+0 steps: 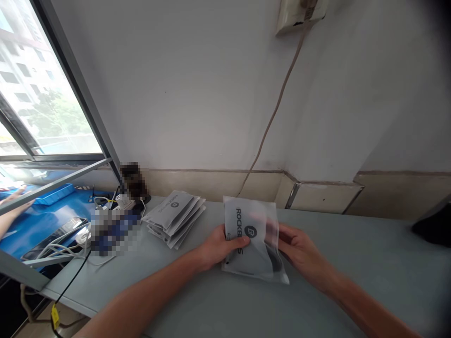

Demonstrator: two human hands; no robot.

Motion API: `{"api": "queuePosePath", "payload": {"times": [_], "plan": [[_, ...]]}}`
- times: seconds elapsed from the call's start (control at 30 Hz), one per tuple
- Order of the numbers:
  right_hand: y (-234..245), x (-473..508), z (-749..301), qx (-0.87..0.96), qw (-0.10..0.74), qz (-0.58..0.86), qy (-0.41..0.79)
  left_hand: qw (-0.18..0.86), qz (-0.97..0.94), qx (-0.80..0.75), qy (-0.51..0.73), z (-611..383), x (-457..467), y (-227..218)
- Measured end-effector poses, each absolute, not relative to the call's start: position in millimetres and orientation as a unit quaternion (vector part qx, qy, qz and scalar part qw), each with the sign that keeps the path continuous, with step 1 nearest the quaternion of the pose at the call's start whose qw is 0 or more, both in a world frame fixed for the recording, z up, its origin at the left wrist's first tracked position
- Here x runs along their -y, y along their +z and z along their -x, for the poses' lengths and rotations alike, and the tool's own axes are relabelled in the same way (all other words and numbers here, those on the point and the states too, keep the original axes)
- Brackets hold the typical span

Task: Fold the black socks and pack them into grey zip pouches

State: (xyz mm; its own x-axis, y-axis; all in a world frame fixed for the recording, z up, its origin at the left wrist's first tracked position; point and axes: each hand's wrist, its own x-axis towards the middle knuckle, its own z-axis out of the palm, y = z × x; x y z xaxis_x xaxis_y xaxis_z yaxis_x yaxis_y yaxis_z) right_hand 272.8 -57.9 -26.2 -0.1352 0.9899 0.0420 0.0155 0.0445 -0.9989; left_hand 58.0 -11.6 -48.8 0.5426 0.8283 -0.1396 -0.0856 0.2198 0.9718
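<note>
Gripping printed pouch [260, 251] — left fingers [239, 243], right fingers [287, 234] at edge

Can count one left hand [221, 246], one right hand [299, 251], one held printed bag [261, 256], one pile of bags [173, 213] too overlapped to number, one wall socket [287, 18], one wall cord [278, 104], one yellow tag [55, 316].

The one view looks forward and down from the person's head, at the near side of the tabletop [380, 253], facing the wall [183, 108] that runs along its far edge. It is near enough that the left hand [223, 248] and right hand [301, 249] appear close, and wide enough to reach past the tabletop's left edge to a window [52, 98].
</note>
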Motion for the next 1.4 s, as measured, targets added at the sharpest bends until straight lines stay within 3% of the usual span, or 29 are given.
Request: {"api": "queuePosePath", "payload": {"times": [0.1, 0.2, 0.33, 0.5, 0.67, 0.87, 1.0, 1.17, 1.4], "plan": [[-37.7, 50.6, -276.3, 0.561, 0.519, 0.512, 0.393, 0.663, -0.479, -0.374, 0.437, -60.7, 6.9, -49.9], [-46.5, 48.0, -275.8, 0.591, 0.489, 0.543, 0.341, 0.685, -0.421, -0.367, 0.468, -61.7, 6.6, -47.8], [-48.5, 49.1, -269.4, 0.614, 0.443, 0.513, 0.405, 0.723, -0.403, -0.326, 0.457, -62.7, 12.0, -46.5], [-41.6, 46.7, -274.0, 0.608, 0.487, 0.485, 0.398, 0.73, -0.417, -0.311, 0.443, -58.3, 5.5, -43.2], [-30.5, 40.6, -299.1, 0.617, 0.428, 0.492, 0.44, 0.621, -0.49, -0.355, 0.499, -39.6, -20.0, -39.5], [-25.5, 38.1, -315.1, 0.649, 0.324, 0.46, 0.512, 0.45, -0.753, -0.334, 0.345, -30.0, -13.8, -31.6], [-25.2, 38.8, -317.2, 0.662, 0.297, 0.456, 0.515, 0.438, -0.787, -0.306, 0.309, -32.5, -8.5, -31.0], [-32.3, 33.0, -323.6, 0.659, 0.304, 0.491, 0.482, 0.502, -0.752, -0.318, 0.285, -32.0, -18.5, -37.6], [-36.3, 34.0, -318.3, 0.693, 0.286, 0.503, 0.429, 0.373, -0.837, -0.353, 0.188, -32.0, -11.8, -38.8]]}}
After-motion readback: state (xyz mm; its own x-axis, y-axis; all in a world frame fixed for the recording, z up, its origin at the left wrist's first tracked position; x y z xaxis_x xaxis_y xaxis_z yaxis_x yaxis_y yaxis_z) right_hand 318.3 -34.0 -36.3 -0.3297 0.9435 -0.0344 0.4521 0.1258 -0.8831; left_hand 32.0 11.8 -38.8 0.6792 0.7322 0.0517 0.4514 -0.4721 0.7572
